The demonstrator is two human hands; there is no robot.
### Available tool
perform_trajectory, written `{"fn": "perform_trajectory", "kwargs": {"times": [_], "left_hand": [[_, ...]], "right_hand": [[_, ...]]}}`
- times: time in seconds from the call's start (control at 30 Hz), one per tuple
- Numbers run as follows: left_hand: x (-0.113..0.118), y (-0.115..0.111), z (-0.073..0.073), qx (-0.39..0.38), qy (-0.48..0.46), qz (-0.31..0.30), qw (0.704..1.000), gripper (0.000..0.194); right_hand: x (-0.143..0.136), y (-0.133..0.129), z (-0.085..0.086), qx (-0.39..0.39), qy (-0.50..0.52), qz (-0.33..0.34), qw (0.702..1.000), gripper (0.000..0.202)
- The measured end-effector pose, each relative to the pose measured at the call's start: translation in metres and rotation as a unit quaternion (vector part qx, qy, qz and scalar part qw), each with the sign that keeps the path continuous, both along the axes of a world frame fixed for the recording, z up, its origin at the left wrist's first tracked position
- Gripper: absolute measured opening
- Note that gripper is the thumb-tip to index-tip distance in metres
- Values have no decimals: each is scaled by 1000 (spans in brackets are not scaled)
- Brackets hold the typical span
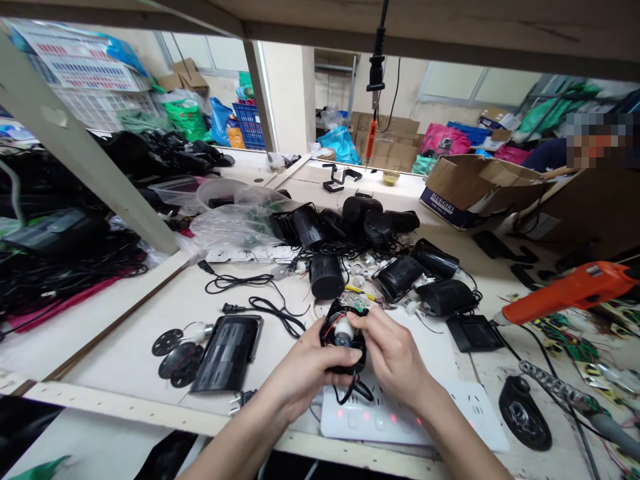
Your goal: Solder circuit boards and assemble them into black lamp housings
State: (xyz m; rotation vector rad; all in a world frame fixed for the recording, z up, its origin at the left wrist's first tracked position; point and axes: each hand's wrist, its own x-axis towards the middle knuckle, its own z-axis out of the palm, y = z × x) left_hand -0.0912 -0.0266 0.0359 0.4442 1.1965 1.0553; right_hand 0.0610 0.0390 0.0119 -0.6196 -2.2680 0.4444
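My left hand (313, 363) is wrapped round a black round housing (343, 360), its thumb across the lower rim. Inside the housing sit a white socket with a clear bulb (343, 332) and red wires. My right hand (393, 347) has its fingertips closed at the upper right of the white socket. A black cable (356, 393) hangs under the housing. Below and to the right lies a white power strip (400, 420) with red lights. To the left lie a ribbed black cover (227, 353) and black discs (183, 363).
Several black housings (327, 276) lie beyond my hands. An orange power tool (570, 293) and circuit boards (595, 353) are at the right. An orange-handled tool (371, 140) hangs overhead by a cord. A cardboard box (475, 190) stands at the back right, near a person's arm.
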Motion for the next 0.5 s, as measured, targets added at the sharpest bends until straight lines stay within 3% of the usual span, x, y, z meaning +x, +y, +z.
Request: {"fn": "perform_trajectory", "kwargs": {"times": [0.23,0.5], "left_hand": [[3,0,2,5,5,12,1000,66],[1,4,-1,-1,1,10,1000,67]], "right_hand": [[1,1,-1,-25,15,4,1000,32],[10,14,4,-126,12,27,992,37]]}}
